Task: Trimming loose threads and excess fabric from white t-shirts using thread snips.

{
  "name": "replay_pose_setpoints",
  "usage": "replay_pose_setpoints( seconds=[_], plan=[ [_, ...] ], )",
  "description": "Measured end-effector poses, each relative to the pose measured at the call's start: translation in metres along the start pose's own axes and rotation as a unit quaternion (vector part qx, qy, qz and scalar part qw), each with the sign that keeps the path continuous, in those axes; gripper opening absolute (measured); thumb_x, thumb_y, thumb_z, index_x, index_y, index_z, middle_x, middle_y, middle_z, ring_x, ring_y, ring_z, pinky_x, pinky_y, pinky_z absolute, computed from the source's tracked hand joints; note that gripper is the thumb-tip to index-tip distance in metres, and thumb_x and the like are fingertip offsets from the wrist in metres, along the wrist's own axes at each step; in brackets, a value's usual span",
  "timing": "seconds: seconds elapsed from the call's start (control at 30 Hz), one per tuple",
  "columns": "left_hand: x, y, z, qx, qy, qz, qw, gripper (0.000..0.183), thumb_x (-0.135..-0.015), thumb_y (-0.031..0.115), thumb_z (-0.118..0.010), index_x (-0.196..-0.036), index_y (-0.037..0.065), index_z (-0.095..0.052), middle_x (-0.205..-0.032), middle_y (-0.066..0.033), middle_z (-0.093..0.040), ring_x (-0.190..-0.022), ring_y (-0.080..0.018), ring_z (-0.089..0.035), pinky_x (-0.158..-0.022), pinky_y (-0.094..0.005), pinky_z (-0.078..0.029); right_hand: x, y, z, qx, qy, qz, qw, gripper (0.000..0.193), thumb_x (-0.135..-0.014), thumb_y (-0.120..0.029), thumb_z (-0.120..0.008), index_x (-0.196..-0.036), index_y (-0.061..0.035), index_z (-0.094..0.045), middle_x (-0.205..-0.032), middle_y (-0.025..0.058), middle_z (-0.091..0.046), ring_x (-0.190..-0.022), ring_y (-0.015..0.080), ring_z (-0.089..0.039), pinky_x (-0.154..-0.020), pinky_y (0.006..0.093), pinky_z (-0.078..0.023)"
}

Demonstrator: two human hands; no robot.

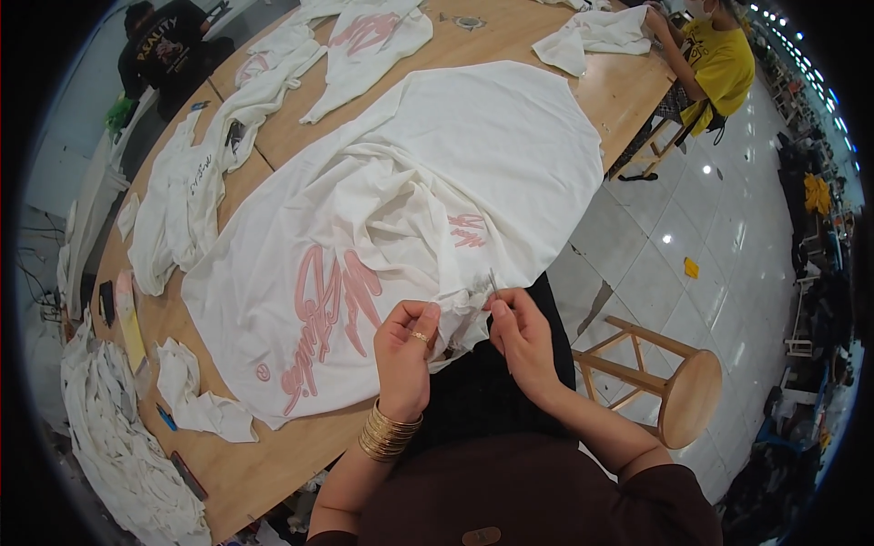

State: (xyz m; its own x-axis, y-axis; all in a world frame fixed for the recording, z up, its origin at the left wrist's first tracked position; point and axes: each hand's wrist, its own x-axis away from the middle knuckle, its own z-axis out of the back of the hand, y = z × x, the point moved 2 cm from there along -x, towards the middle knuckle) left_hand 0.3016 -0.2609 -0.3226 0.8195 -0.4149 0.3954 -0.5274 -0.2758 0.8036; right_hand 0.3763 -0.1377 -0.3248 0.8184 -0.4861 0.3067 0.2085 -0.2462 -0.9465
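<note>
A large white garment (510, 118) with pink lettering lies spread and partly bunched over the near edge of the wooden table. At that edge, my left hand (407, 350) is closed, pinching the garment's gathered hem between thumb and fingers; a ring and several gold bangles show on it. Close by on the right, my right hand (523, 341) is closed round a thin, pointed grey metal tool (493, 280), whose tip stands up against the cloth. Its exact kind is too small to tell. Between the hands the fabric looks thin and crumpled.
More white garments lie on the wooden table (218, 455), and a pile of white cloth (118, 428) hangs at its left. A wooden stool (689, 398) stands at my right. A person in yellow (724, 64) handles white cloth at the far right; another in black (168, 45) is far left.
</note>
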Motion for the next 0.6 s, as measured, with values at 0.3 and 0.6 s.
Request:
replay_pose_setpoints(
  seconds=[0.3,0.6],
  plan=[
    [-0.001,0.003,-0.004,-0.125,-0.021,-0.048,0.991,0.01,-0.086,0.01,-0.058,-0.085,0.001,-0.054,-0.072,0.0038,-0.053,-0.064,-0.0019,-0.044,-0.059,-0.0167,-0.037,-0.008,-0.005,0.001,0.323,0.003,0.211,0.923,0.03,-0.078,-0.022,-0.066,-0.095,-0.0038,-0.05,-0.063,0.0112,-0.057,-0.053,0.0258,-0.058,-0.049,0.0329,-0.044],
    [-0.007,0.006,-0.002,-0.063,-0.019,0.007,0.998,0.011,-0.087,0.012,-0.056,-0.084,0.002,-0.054,-0.072,0.0033,-0.054,-0.063,-0.002,-0.046,-0.058,-0.017,-0.038,-0.015,-0.031,0.014,0.243,-0.014,0.138,0.96,0.02,-0.087,-0.023,-0.054,-0.094,-0.0051,-0.048,-0.056,0.0093,-0.051,-0.049,0.0182,-0.051,-0.048,0.0273,-0.04]
  ],
)
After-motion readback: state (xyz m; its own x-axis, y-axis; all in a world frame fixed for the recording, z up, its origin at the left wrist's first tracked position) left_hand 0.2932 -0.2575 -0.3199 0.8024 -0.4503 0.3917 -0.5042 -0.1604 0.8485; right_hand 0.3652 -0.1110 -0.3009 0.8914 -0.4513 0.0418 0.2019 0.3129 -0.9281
